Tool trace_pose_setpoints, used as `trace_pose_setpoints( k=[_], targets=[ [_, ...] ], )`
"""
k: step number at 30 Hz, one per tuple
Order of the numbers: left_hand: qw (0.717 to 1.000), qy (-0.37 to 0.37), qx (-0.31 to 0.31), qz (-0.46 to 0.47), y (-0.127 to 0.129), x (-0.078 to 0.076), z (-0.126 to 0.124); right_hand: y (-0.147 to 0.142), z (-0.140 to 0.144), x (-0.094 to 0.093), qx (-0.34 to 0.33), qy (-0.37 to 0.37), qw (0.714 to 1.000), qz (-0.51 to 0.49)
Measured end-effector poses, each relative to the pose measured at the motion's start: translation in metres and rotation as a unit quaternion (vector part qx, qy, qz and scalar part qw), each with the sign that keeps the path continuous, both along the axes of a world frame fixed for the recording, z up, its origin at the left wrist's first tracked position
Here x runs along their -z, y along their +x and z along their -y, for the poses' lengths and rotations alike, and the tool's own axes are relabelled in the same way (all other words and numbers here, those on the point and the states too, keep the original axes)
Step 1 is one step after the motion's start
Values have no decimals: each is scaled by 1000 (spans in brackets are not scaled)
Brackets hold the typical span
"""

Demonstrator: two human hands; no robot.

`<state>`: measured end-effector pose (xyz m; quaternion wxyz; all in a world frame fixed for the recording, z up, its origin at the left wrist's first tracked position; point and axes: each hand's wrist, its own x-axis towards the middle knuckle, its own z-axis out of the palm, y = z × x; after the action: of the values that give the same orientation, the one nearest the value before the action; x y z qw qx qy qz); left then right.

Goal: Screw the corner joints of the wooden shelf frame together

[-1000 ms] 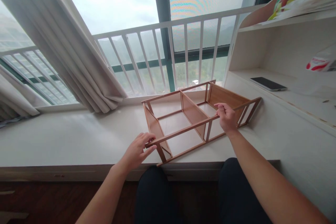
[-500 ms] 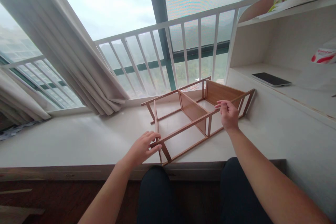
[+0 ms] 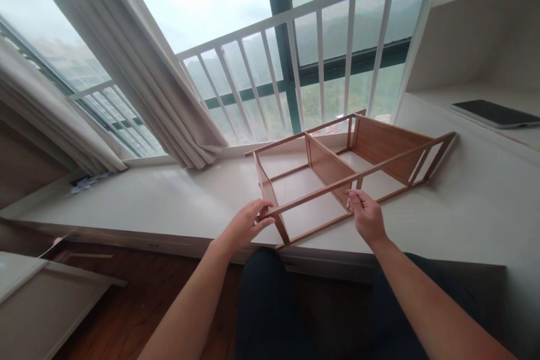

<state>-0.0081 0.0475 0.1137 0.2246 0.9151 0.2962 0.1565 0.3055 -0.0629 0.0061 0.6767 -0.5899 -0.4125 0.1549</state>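
Observation:
A wooden rack (image 3: pixel 337 166) with slim rails and two inner panels lies on its side on the white window ledge (image 3: pixel 169 202). My left hand (image 3: pixel 247 225) grips its near left corner, where the front rail meets the end panel. My right hand (image 3: pixel 366 215) is at the middle of the front side, just below the long rail. Its fingertips are curled at the short upright post there. My forearms reach in from the bottom of the view, and my knees in dark trousers (image 3: pixel 270 298) sit under the ledge.
A pale curtain (image 3: pixel 139 73) hangs at the left in front of a white window railing (image 3: pixel 320 56). A white shelf unit (image 3: pixel 472 50) at the right holds a dark flat device (image 3: pixel 493 113). A white board (image 3: pixel 29 287) lies at the lower left over a dark wooden floor.
The view has swung left and the rack sits further right. My right hand has come off the long front rail and dropped to the short post. My left hand stays on the corner.

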Motion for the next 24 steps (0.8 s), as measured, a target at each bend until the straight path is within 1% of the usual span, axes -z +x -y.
trace_pose_setpoints(
  k=[5, 11, 16, 21, 24],
  targets=[
    [1000, 3, -6, 7, 0, 2, 4, -3, 0, 7, -33, -40, 998, 29],
    [1000, -13, -1, -3, -1, -2, 1, -8, 4, 6, -56, -52, 996, 38],
    [1000, -18, -5, 4, -2, 1, 2, -7, 6, 5, -78, -49, 995, 45],
    [999, -21, -14, 38, -6, 2, 0, -8, 7, 4, -101, -61, 992, 43],
    [995, -11, -42, 89, -14, 1, 8, -11, 8, 4, -110, -73, 990, 42]
  ],
)
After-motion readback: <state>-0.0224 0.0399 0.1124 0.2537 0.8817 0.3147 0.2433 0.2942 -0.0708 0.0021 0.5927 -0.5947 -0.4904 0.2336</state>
